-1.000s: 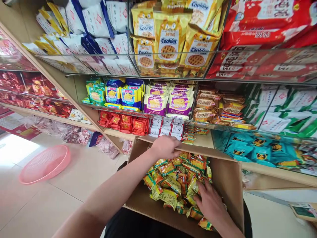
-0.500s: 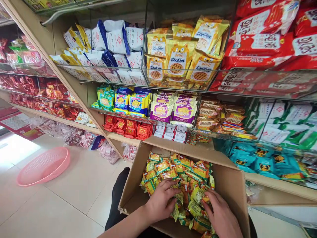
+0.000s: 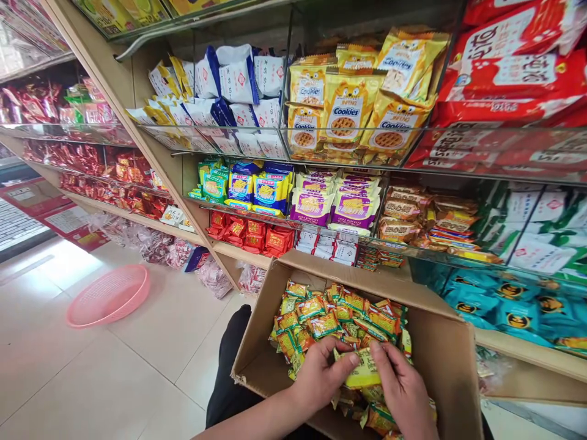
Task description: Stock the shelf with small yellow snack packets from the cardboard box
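Between my two hands is a small yellow-green wrapped snack packet (image 3: 363, 369), raised just above a heap of similar packets. My left hand (image 3: 323, 374) pinches its left end between thumb and fingers. On its right end, my right hand (image 3: 403, 388) has closed thumb and fingers. Below and behind them, many yellow, orange and green snack packets (image 3: 321, 324) fill a good part of an open cardboard box (image 3: 443, 342). The box sits tilted on my lap, between dark-clothed legs. Packets directly beneath my hands are partly hidden.
Ahead stand shelves with clear fronts, holding yellow cookie bags (image 3: 346, 113), red bags (image 3: 513, 79), purple soda biscuit packs (image 3: 353, 205) and teal packets (image 3: 511, 305). A pink plastic basket (image 3: 110, 296) lies on the tiled floor at left, near bagged goods (image 3: 213, 275) along the shelf base.
My hands were apart among the heaped packets; now they have come together and hold one packet from both ends. The view has shifted slightly left.
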Demonstrator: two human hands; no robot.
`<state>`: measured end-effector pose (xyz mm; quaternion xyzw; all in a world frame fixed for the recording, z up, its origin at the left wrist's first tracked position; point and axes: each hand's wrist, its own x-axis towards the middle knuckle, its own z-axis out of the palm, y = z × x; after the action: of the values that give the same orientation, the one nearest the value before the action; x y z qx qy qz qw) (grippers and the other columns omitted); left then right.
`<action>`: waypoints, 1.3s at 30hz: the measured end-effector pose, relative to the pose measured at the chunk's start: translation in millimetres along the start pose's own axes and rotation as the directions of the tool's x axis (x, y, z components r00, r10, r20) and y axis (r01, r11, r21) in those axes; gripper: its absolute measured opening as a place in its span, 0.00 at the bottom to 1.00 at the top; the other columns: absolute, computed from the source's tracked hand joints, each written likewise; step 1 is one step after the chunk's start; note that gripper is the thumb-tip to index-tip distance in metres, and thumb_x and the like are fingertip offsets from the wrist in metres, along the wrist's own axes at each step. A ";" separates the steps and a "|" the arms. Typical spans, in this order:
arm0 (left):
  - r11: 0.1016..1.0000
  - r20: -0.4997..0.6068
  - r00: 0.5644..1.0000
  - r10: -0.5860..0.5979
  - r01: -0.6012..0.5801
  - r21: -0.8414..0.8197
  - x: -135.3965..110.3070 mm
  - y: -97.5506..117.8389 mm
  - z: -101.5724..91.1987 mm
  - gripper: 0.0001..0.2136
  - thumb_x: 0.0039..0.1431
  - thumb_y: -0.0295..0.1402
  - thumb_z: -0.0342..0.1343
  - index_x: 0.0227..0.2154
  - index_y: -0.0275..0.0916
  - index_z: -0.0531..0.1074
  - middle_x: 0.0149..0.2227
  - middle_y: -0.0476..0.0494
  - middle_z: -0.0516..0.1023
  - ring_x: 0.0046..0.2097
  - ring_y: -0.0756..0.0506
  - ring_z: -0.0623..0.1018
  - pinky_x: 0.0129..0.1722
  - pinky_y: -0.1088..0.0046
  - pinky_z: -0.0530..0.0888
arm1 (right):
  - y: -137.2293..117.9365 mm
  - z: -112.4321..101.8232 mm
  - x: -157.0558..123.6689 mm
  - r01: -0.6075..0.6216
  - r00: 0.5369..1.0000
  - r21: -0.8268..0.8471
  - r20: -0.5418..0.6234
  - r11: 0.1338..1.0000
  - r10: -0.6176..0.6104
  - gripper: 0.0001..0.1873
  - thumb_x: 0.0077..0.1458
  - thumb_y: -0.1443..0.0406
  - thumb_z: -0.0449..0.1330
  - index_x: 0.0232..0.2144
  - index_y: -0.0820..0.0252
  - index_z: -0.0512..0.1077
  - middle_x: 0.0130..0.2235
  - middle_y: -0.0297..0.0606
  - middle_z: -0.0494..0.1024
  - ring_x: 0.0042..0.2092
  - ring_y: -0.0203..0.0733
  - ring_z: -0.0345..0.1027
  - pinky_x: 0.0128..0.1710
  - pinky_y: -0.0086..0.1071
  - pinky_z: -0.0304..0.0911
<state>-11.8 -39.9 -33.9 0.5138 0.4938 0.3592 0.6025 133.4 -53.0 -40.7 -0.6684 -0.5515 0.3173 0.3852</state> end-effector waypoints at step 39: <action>0.960 0.175 0.974 -0.143 0.180 -0.216 18.0 22.2 -0.3 0.18 0.40 0.43 0.61 0.28 0.36 0.63 0.23 0.53 0.68 0.21 0.55 0.66 0.19 0.80 0.66 | -4.1 -1.6 7.3 -0.001 0.967 0.016 -0.255 1.000 0.005 0.23 0.54 0.50 0.45 0.20 0.61 0.64 0.19 0.33 0.65 0.22 0.34 0.57 0.23 0.26 0.53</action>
<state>-5.8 -18.2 -16.4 0.4252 0.4399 0.3218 0.7226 134.1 -45.7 -36.3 -0.7015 -0.4939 0.2336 0.4577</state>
